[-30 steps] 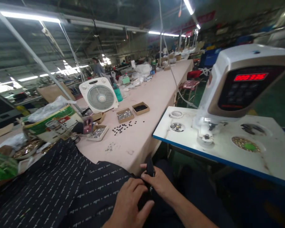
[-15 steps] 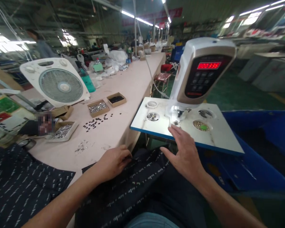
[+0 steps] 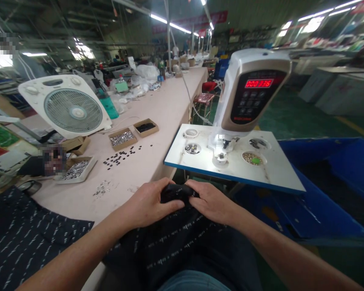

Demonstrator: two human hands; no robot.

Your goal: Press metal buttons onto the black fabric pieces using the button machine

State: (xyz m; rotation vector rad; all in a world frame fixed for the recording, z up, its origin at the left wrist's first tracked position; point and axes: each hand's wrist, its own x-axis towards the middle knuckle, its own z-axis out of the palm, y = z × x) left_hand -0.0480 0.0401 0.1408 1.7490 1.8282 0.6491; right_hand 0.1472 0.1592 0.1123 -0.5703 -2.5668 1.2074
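A dark garment with rows of small white print lies over my lap. My left hand grips its upper edge, thumb stretched along the near side. Close beside it, my right hand pinches the same edge, so a bunched fold rises between the two. Just beyond my hands stands a snap-fastening press with a lit red display. Its lower die shows bare at the front of the white work plate, apart from the cloth.
Cups of small metal fasteners are set into the plate. Left, the long table holds a box fan, fastener boxes, loose black caps and another printed garment. A blue bin stands at right.
My right hand has come down and left from the press's front to the garment's edge and closed on it. My left hand has shifted slightly up, and the edge is now bunched between both.
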